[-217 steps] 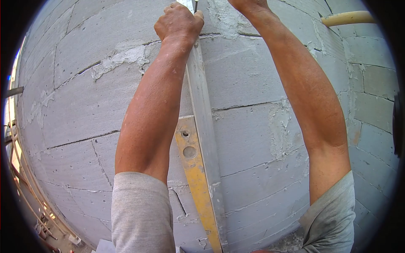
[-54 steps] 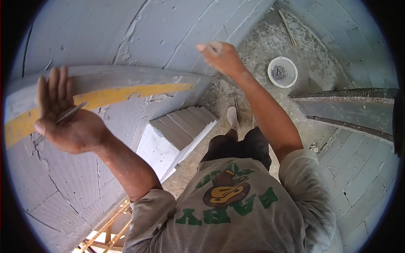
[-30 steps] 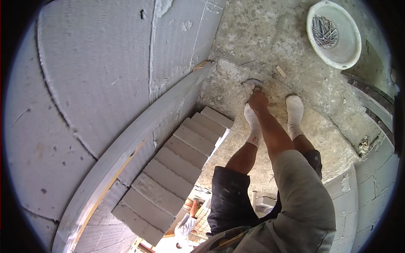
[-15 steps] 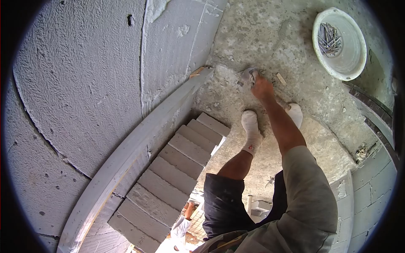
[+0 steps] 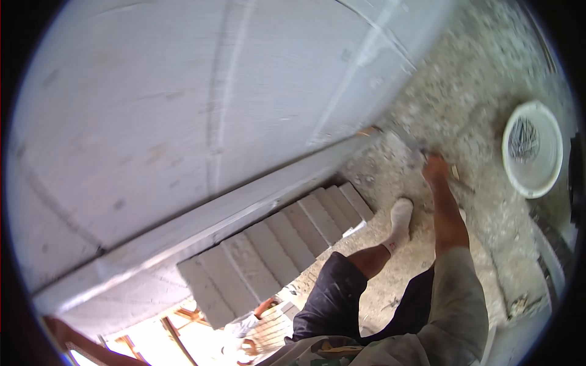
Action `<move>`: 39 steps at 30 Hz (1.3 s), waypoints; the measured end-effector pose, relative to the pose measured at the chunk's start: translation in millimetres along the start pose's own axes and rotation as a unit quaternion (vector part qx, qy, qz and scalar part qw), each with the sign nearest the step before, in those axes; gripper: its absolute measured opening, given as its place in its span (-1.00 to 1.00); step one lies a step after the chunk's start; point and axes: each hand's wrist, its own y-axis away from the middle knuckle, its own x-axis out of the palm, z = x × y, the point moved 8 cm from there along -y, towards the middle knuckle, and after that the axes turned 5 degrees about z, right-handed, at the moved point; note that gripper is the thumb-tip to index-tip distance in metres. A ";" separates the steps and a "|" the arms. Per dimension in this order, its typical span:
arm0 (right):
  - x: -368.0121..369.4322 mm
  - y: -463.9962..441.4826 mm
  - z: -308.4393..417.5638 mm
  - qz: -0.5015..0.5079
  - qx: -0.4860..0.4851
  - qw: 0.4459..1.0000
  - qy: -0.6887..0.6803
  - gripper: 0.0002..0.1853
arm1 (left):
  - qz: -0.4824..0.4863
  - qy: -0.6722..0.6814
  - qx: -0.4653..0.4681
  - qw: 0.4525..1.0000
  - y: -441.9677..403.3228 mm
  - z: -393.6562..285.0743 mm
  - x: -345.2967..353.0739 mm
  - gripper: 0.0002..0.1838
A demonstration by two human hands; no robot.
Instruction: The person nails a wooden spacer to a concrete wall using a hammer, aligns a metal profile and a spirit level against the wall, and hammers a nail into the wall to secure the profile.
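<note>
My right hand [image 5: 434,169] is low over the concrete floor, its fingers wrapped round what looks like a hammer [image 5: 462,183]. The handle sticks out behind the fist; the head end is blurred and partly hidden. A small wooden piece [image 5: 455,171] lies close to that hand. At the lower left edge my left hand [image 5: 56,331] is near the end of the long pale beam [image 5: 183,240] along the wall. Shadow and blur there hide its fingers.
A white bucket [image 5: 532,185] with nails [image 5: 523,139] inside stands on the right. A row of grey blocks [image 5: 268,253] runs beside the beam and the block wall [image 5: 152,122]. Below, another person's sleeve [image 5: 244,326] shows past a drop.
The view has swung, so floor, bucket and blocks sit further right and lower. My left arm has come into view at lower left. The right hand still grips the hammer.
</note>
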 end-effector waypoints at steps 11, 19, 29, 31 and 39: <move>-233.3 182.2 15.6 -0.015 0.034 0.995 0.089 -0.68 | 0.176 0.397 -0.149 0.888 28.4 12.5 5.2 -0.41; -326.9 300.8 83.9 -0.023 -0.085 0.979 0.183 -0.60 | 0.036 0.285 -0.226 0.931 51.4 14.1 42.6 -0.32; -227.1 537.0 510.0 0.252 -0.470 0.845 0.029 -0.61 | 0.014 0.383 -0.225 0.896 51.9 3.5 51.0 -0.35; -194.0 562.3 561.2 0.267 -0.534 0.802 0.015 -0.62 | 0.036 0.322 -0.198 0.925 51.8 0.9 43.7 -0.42; -102.2 573.6 658.1 0.163 -0.580 0.739 0.302 -0.65 | 0.112 0.353 -0.204 0.906 51.1 3.6 42.2 -0.57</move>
